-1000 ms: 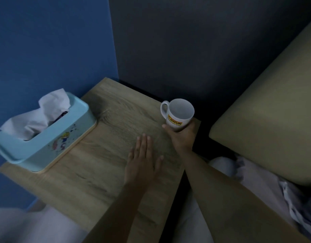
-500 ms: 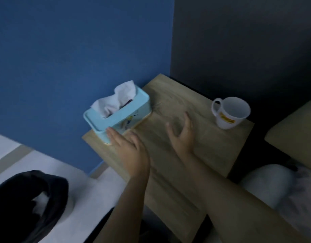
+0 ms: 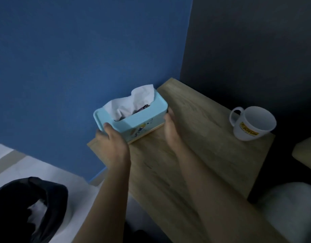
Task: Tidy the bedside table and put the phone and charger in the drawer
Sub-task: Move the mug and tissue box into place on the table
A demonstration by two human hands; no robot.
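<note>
Black crumpled fabric (image 3: 28,206): floor, lower left, soft.
Left hand (image 3: 112,146): clasps near end of pale-blue rectangular plastic tissue box (image 3: 133,120).
Box: on wood-grain bedside table (image 3: 212,155) by blue wall; likely light, rigid, smooth; best held at both ends.
Right hand (image 3: 170,125): pressed against far end.
White glossy ceramic mug (image 3: 251,123): right edge, breakable.
Phone, charger: unseen.

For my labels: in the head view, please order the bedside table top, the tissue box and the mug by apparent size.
1. bedside table top, clearly largest.
2. tissue box.
3. mug, smallest.
The box and the mug lie at similar distance, so this order seems reliable.
</note>
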